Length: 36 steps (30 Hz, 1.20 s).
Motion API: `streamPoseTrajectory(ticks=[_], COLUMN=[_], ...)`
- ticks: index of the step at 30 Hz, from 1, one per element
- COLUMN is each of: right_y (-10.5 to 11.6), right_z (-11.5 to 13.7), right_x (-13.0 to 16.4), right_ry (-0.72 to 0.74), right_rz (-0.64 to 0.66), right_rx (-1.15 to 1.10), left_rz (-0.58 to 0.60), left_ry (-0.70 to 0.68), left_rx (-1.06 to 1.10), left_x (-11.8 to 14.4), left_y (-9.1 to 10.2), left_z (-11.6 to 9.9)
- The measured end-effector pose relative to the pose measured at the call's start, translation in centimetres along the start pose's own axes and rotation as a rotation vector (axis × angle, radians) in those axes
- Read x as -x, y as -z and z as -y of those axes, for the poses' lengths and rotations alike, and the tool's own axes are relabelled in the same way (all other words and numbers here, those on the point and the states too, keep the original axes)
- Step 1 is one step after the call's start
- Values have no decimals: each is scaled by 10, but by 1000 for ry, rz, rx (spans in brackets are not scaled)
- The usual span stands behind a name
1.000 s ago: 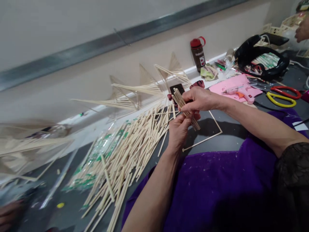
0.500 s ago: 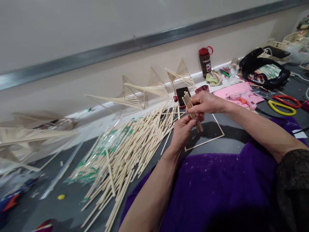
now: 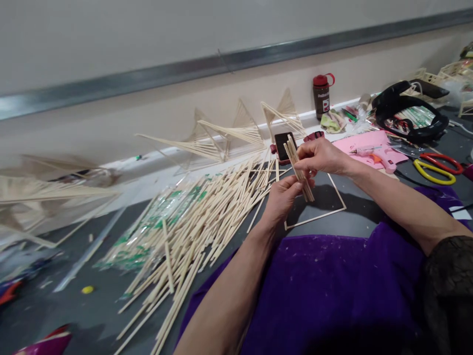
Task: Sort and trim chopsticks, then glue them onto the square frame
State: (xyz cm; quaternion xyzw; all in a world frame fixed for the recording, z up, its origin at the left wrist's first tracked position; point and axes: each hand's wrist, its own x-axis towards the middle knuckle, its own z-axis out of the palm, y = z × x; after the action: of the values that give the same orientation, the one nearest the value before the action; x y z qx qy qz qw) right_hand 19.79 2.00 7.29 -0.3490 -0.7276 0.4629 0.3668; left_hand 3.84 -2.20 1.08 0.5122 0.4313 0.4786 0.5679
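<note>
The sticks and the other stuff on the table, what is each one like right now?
small bundle of sticks: gripped together by left hand and right hand
pile of sticks: loose, spread flat on the table
stick square: lying flat
bottle: upright, red cap on
glue gun: lying on pink mat
scissors: lying, handles together

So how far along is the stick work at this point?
Done: several fan-shaped stick frames stand by the wall, and a square stick frame lies on the table. In hand: left hand and right hand hold a stick bundle. Left: the big loose stick pile.
</note>
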Motion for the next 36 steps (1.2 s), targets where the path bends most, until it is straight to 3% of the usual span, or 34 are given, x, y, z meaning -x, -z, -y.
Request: streamPoseTrajectory(ticks=[14,19,22,25,29,36], right_y=[3,11,14,14,11,6], right_z=[1,7,7,4,0,6], right_x=[-2,-2,-1,-2,-5,-1], right_ry=[-48,36,38,39,65,133], right_rz=[-82,-228,-263,-255,-237,-165], right_rx=[26,-43,-71,-93,-104,99], left_rz=[-25,-141,-213,-236,-182,-162], left_ry=[-29,-125,-116,-78,-33,-116], left_rx=[37,93,107,125,108,10], left_x=[4,-1,-3,-3,-2,5], left_y=[-1,10,18,21,17,7], left_z=[-5,-15,-21,-25,-26,-18])
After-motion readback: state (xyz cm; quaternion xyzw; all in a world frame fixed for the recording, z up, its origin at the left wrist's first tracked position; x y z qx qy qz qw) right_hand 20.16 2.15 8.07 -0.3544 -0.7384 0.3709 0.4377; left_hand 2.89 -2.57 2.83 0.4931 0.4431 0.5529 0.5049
